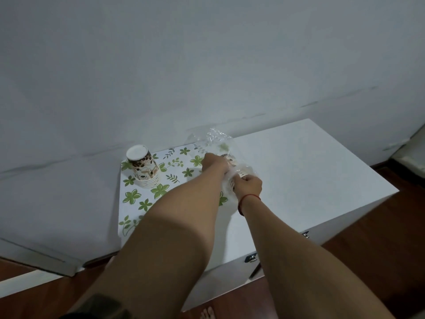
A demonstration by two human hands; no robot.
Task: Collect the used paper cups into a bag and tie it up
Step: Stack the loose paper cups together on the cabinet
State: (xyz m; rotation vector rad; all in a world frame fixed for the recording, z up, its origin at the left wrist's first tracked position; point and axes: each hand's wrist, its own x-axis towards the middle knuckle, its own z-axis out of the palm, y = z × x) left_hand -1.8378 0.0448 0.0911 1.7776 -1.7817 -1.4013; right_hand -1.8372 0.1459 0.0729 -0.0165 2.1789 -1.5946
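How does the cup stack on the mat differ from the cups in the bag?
The mat stack stands free and untouched; the bagged cups sit inside the clear bag, held by the left hand and right hand. The mat stack stands upside down; the bagged cups look tipped sideways. Both share the brown print.

A home room; white cabinet [299, 176], wooden floor [368, 261].

Nested stack of brown-patterned paper cups [145, 166], upside down, left of centre. Crumpled clear plastic bag [216, 139] mid-frame, more patterned cups [232, 162] lying sideways inside.
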